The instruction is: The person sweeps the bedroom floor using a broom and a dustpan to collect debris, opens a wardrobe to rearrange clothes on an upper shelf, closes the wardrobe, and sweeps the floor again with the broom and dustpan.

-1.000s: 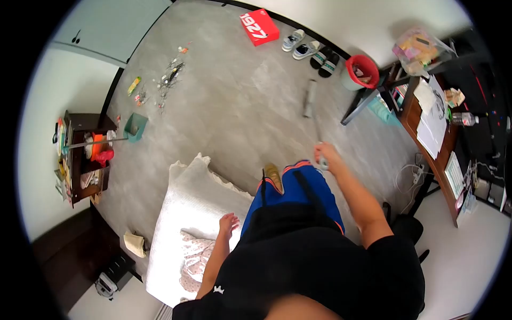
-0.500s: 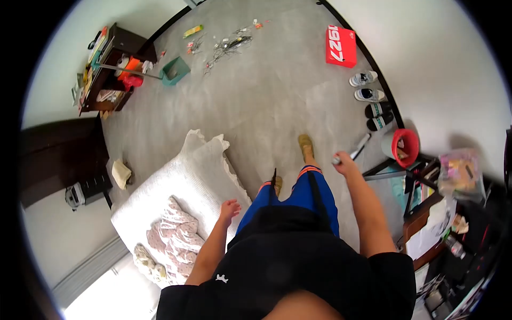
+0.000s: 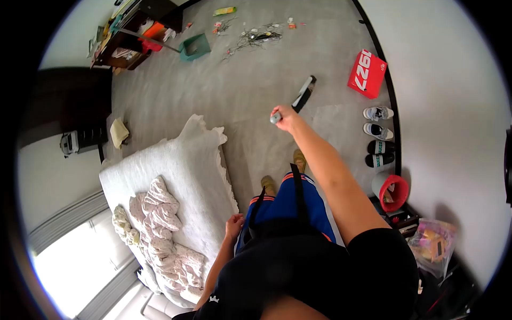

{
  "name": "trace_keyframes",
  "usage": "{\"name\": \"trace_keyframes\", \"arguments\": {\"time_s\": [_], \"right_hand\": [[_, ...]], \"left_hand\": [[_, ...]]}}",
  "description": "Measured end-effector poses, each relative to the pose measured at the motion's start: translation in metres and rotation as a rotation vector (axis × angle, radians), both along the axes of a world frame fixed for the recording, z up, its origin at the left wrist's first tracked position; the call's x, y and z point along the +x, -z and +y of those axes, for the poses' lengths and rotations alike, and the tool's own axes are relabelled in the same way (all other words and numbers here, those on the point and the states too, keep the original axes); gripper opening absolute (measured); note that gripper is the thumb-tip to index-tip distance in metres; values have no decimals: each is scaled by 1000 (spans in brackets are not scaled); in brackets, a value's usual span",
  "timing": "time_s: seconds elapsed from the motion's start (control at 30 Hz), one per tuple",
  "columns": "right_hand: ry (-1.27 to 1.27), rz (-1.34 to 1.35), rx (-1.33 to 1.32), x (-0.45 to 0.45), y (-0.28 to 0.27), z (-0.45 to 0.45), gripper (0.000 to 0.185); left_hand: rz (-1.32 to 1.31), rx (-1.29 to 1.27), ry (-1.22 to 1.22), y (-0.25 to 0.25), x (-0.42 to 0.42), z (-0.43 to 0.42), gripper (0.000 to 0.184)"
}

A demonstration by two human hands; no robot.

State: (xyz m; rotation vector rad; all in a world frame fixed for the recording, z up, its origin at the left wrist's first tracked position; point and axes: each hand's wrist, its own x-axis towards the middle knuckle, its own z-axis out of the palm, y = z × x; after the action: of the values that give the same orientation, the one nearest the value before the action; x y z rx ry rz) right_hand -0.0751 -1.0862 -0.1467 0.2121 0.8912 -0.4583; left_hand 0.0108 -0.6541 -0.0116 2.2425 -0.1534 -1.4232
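My right hand (image 3: 285, 117) is wrapped round the grey handle of what looks like a broom (image 3: 305, 95), seen nearly end-on. Its pale head with dark bristles points away over the grey floor. My left hand (image 3: 233, 226) hangs low by my hip, beside the bed edge, fingers loosely bent and nothing visible in them. Ahead on the floor lies a tangle of dark cables and small litter (image 3: 258, 37). A green dustpan (image 3: 195, 47) with a long handle stands left of that litter.
The bed (image 3: 176, 144) with a crumpled blanket (image 3: 160, 208) fills the left. Along the right wall are a red shoebox (image 3: 368, 74), sneakers (image 3: 377, 131), slides (image 3: 380, 160) and a red-lined bin (image 3: 393, 194). A dark shelf (image 3: 154, 18) stands at the far left.
My right arm has swung forward and left, carrying the broom in front of me. My left hand has drawn lower towards my hip. The view has turned and shifted.
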Motion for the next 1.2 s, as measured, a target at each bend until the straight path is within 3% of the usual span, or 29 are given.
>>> {"name": "trace_keyframes", "arguments": {"time_s": [0.07, 0.2, 0.27, 0.33, 0.4, 0.43, 0.5, 0.6, 0.7, 0.8, 0.9, 1.1, 1.2], "right_hand": [[70, -72, -6, -11, -32, -16, 13], [-107, -290, -241, -76, -8, -24, 22], [-69, -287, -241, -115, -14, -11, 22], [-104, -302, -147, -148, -13, 5, 22], [-26, -244, 313, -160, -51, 22, 22], [-10, -236, 331, -160, -69, 38, 20], [25, -215, 347, -149, -100, 61, 17], [-92, -127, -122, -120, -91, 87, 14], [114, -45, 232, -69, -97, 71, 15], [193, -91, 402, -21, -82, 46, 16], [223, -221, 308, 22, -52, 13, 16], [220, -467, 209, 82, -52, -100, 17], [158, -530, 304, 93, -34, -160, 18]], "left_hand": [[41, 31, -71, -11, -8, -6, 27], [74, 64, -135, -13, -13, -4, 29], [128, 1, -226, 3, -13, 13, 28], [183, -34, -301, 24, -13, 27, 28], [238, -35, -363, 39, -10, 37, 28], [249, -24, -393, 40, -10, 42, 29], [281, -18, -446, 48, -9, 41, 29], [307, 35, -503, 83, -5, 60, 28], [268, 51, -518, 85, 1, 64, 27], [218, 31, -555, 67, 4, 49, 27], [167, -19, -670, 42, -2, 30, 26], [154, 120, -868, 37, -51, -4, 28], [130, 149, -963, 31, -97, -42, 30]]}}
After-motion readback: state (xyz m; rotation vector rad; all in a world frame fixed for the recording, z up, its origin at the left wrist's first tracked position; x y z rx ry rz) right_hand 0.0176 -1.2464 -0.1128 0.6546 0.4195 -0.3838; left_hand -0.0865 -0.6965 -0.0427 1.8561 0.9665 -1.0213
